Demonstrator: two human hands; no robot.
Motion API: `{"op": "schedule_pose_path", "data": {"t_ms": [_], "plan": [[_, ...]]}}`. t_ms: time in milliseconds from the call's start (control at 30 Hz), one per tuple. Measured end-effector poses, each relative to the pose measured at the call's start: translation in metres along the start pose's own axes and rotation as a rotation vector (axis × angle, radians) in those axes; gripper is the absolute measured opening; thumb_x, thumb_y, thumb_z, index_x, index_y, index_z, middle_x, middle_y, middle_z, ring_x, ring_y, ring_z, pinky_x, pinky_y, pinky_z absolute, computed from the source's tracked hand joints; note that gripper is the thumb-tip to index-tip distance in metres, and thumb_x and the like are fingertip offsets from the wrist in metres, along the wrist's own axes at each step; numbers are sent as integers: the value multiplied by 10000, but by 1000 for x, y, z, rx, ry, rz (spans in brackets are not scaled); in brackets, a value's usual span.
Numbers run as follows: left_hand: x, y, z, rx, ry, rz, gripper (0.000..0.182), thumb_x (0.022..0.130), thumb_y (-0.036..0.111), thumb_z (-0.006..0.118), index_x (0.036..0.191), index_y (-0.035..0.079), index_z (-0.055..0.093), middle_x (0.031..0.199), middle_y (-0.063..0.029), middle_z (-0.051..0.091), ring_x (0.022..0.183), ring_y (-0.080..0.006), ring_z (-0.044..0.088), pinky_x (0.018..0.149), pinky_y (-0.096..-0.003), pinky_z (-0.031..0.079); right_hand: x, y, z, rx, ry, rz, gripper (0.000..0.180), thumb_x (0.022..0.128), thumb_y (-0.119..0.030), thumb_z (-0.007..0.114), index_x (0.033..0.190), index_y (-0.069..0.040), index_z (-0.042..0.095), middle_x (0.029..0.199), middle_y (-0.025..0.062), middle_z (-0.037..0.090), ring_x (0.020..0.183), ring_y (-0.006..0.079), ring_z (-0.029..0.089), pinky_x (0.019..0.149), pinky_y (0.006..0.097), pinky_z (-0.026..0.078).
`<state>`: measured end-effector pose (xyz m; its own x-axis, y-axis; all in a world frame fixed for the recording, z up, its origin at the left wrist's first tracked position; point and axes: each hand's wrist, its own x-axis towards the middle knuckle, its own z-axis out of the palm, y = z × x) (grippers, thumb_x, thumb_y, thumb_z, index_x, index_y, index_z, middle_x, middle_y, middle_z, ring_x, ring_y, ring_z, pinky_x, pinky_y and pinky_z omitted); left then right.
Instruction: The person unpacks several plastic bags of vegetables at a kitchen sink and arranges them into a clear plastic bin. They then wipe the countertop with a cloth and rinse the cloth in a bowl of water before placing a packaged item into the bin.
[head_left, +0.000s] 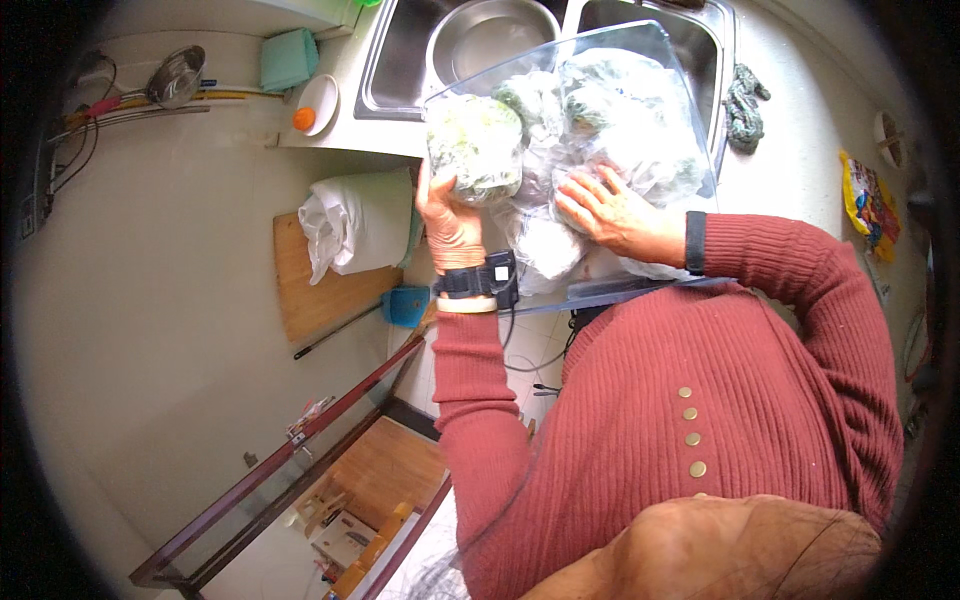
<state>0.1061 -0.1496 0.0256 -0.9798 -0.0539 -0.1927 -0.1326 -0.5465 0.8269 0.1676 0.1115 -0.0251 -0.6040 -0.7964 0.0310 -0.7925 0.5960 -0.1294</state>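
Before me, a clear plastic bin (541, 60) overlaps the front of the sink and is filled with produce in thin plastic bags. My left hand (450, 217) grips a bagged pale-green leafy vegetable (474, 146) at the bin's left side, thumb at its outer edge. Spread over a clear bag near the middle of the bin, my right hand (619, 214) has its fingers slightly apart. Beyond it lie bagged dark-green vegetables (611, 86). A whitish bagged item (544, 244) sits between my hands. Cloudy plastic hides much of the contents.
A steel basin (495, 37) stands in the double sink (390, 82). Left on the counter is a white dish (321, 101) with an orange item (304, 118). A dark mottled cloth (745, 109) and a yellow packet (870, 202) lie right. A wooden board (300, 300) leans at left.
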Motion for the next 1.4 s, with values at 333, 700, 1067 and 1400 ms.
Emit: {"op": "schedule_pose_path", "data": {"t_ms": [333,700,1067,1400], "plan": [[-46,-23,10,1226,262,338,754,851,177,806,1466,-67,445,1467,-228,501,1226,-311,594,943,-464,543,-1,-1,8,8,64,-1,641,883,-118,576,1491,34,440,1548,256,437,1457,406,408,1161,653,288],[8,-38,9,1921,-208,284,1079,800,428,830,1579,-35,244,1655,-296,160,1523,-542,92,1167,-715,179,-2,-1,3,-5,70,-4,649,900,-164,579,1504,21,429,1551,256,435,1457,412,411,1174,641,283],[-21,-55,10,1902,-238,289,1122,839,549,751,1585,-77,193,1638,-340,136,1519,-564,50,1145,-756,147,5,-2,5,49,183,37,595,875,-203,595,1426,3,504,1465,219,515,1387,371,482,1127,599,355],[-3,-49,-15,2029,-256,167,1132,852,600,722,1624,7,145,1657,-310,144,1537,-504,118,1210,-644,167,-14,-1,12,74,267,12,572,900,-281,597,1404,-23,516,1447,227,533,1375,387,491,1125,588,368]]}}
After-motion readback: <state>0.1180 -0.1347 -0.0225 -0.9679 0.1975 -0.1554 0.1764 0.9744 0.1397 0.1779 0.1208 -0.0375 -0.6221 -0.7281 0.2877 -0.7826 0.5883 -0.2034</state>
